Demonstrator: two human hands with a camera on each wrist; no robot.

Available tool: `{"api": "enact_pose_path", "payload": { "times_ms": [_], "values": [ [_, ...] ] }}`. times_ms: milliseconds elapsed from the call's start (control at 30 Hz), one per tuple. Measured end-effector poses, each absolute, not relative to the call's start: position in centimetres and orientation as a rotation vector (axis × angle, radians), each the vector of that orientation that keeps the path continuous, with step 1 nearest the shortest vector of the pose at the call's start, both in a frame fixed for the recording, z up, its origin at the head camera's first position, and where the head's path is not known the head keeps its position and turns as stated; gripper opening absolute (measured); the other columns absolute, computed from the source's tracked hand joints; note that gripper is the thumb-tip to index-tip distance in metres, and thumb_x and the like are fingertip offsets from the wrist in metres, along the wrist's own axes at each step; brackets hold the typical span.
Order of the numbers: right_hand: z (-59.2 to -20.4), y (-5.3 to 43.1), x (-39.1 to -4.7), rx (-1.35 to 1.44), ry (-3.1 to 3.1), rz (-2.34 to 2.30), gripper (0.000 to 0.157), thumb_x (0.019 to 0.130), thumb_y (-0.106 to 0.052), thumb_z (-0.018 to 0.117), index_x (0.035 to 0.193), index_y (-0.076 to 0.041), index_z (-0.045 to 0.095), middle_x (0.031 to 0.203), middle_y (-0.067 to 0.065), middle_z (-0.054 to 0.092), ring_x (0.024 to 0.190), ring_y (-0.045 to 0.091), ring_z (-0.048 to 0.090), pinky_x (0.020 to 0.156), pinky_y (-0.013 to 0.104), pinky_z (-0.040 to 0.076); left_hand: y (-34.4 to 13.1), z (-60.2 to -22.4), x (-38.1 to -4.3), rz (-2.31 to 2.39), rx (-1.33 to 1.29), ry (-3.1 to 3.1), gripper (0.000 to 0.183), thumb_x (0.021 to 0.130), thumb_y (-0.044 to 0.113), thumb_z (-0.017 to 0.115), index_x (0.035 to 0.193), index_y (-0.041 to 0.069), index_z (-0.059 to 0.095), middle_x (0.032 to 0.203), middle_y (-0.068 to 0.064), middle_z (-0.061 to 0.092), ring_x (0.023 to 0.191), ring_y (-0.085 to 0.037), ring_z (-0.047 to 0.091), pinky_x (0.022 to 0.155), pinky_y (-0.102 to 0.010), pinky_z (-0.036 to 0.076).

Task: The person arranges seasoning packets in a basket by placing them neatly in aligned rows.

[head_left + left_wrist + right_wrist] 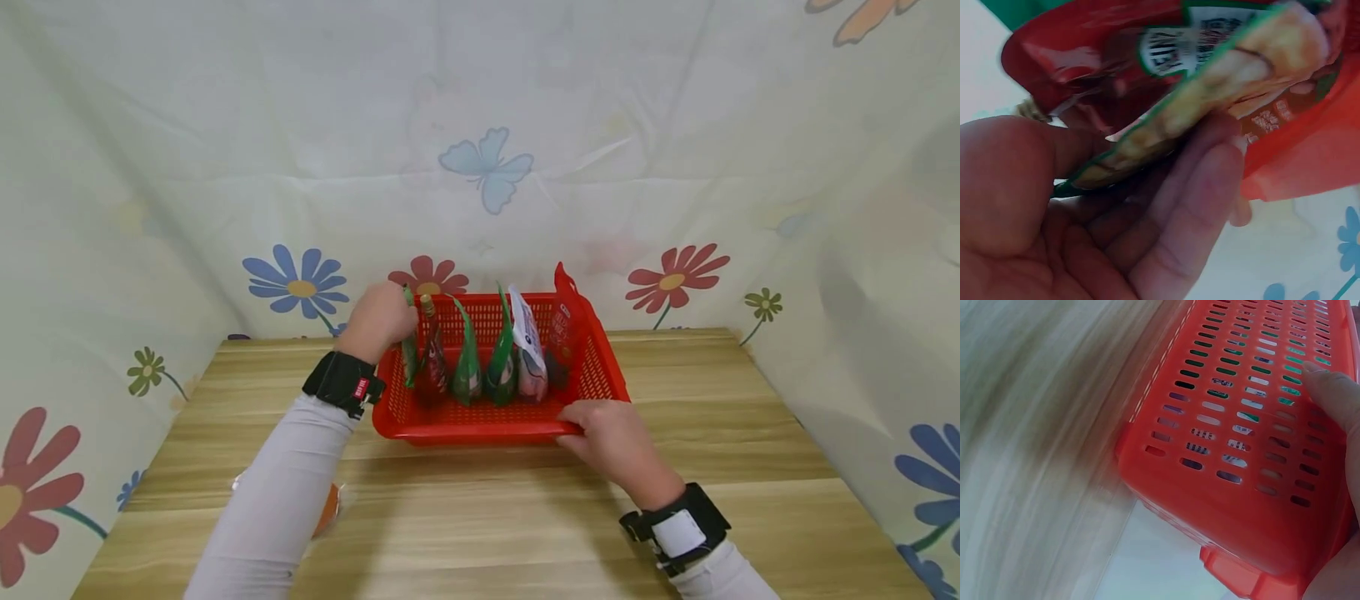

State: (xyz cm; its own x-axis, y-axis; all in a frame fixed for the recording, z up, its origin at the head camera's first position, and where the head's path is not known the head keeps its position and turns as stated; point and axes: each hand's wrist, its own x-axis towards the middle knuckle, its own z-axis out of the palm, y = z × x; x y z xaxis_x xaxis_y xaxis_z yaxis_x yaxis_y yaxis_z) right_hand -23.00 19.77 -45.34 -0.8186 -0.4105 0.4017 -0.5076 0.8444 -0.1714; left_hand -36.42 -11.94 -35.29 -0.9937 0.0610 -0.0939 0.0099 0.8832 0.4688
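A red perforated basket (pixel 480 432) stands on the table with several packets upright in it. At its left end my left hand (pixel 380 318) pinches a thin green-edged packet (pixel 1210 81) between thumb and fingers; the packet's face has a tan food picture. Right beside it is a red Heinz pouch (pixel 1079 56) with a gold cap. My right hand (pixel 613 437) grips the basket's front rim near the right corner, its thumb (pixel 1335 394) against the perforated wall. Two green bags (pixel 467 375), a white packet (pixel 527 333) and a red bag (pixel 567 321) stand farther right in the basket.
On the wooden table (pixel 465 525), an orange item (pixel 327 510) in clear wrapping lies partly hidden under my left sleeve. A pale curtain (pixel 360 167) with flowers and a butterfly hangs close behind the basket and along both sides.
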Motion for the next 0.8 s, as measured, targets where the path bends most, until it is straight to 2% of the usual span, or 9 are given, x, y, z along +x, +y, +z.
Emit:
{"api": "enact_pose_path", "payload": {
  "times_ms": [167, 267, 400, 500, 800],
  "values": [
    [-45.4, 19.8, -23.1, 0.687, -2.671, 0.390, 0.033, 0.069, -0.025, 0.096, 0.096, -0.013, 0.082, 0.089, 0.001, 0.079, 0.082, 0.017, 0.075, 0.082, 0.041, 0.063, -11.9, -36.2, -37.2, 0.778, 0.090, 2.933, 0.050, 0.091, 0.048, 0.073, 0.128, 0.014, 0.069, 0.084, -0.011, 0.069, 0.082, -0.028, 0.066, 0.064, -0.032, 0.055],
    [-45.5, 19.7, -23.2, 0.692, -2.667, 0.377, 0.033, 0.068, -0.025, 0.097, 0.096, -0.013, 0.082, 0.089, 0.001, 0.079, 0.081, 0.017, 0.075, 0.082, 0.041, 0.063, -11.9, -36.5, -37.4, 0.780, 0.096, 2.930, 0.055, 0.087, 0.051, 0.076, 0.130, 0.019, 0.068, 0.091, -0.011, 0.071, 0.091, -0.029, 0.066, 0.071, -0.035, 0.057],
    [-45.6, 19.7, -23.2, 0.694, -2.663, 0.370, 0.034, 0.068, -0.025, 0.097, 0.096, -0.013, 0.082, 0.088, 0.001, 0.079, 0.080, 0.017, 0.074, 0.081, 0.041, 0.063, -11.8, -36.8, -37.2, 0.815, 0.102, 2.896, 0.067, 0.080, 0.059, 0.079, 0.137, 0.025, 0.064, 0.102, -0.011, 0.071, 0.098, -0.029, 0.065, 0.086, -0.044, 0.060],
    [-45.6, 19.8, -23.2, 0.690, -2.661, 0.378, 0.033, 0.068, -0.025, 0.097, 0.095, -0.013, 0.082, 0.088, 0.001, 0.079, 0.080, 0.017, 0.074, 0.081, 0.041, 0.063, -11.7, -36.9, -37.1, 0.839, 0.122, 2.870, 0.074, 0.078, 0.062, 0.078, 0.142, 0.031, 0.059, 0.108, -0.011, 0.071, 0.100, -0.030, 0.065, 0.090, -0.049, 0.060],
    [-45.8, 19.9, -23.3, 0.697, -2.651, 0.376, 0.032, 0.069, -0.025, 0.097, 0.095, -0.013, 0.082, 0.087, 0.001, 0.079, 0.079, 0.016, 0.075, 0.080, 0.040, 0.064, -11.1, -37.1, -37.3, 0.849, 0.158, 2.768, 0.074, 0.076, 0.064, 0.079, 0.142, 0.039, 0.056, 0.124, -0.006, 0.063, 0.108, -0.029, 0.059, 0.087, -0.049, 0.056]
  ]
}}
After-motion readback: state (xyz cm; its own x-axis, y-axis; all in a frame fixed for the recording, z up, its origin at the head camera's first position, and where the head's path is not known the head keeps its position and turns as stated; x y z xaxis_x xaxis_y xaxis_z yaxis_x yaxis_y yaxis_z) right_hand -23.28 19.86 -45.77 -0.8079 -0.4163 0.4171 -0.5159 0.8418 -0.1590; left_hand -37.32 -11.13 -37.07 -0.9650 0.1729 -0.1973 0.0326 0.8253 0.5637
